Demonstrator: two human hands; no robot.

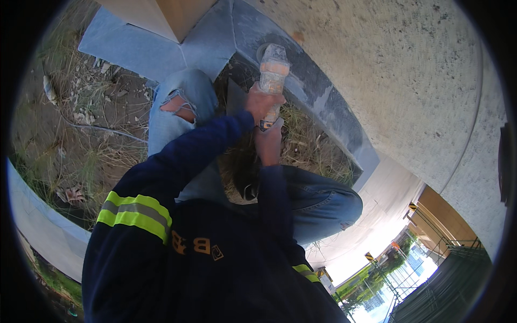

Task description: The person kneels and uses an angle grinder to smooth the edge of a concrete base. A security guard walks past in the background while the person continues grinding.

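A dust-covered angle grinder (274, 75) with orange and grey on its body lies along the line of my arms, its head pointing away from me. Its round disc (262, 52) meets the grey top of a low concrete curb (309, 86); whether it spins I cannot tell. My left hand (263, 102) wraps round the middle of the tool's body. Closer to me, my right hand (269, 141) grips the rear end. Both hands are closed, and their fingers are partly hidden behind the tool.
A speckled concrete wall (388, 64) rises on the right. A pale post (156, 16) stands on a grey slab (124, 40) at the far left. My bent knees flank the tool. Dry grass, rubble and a thin cable (102, 128) lie on the soil at left.
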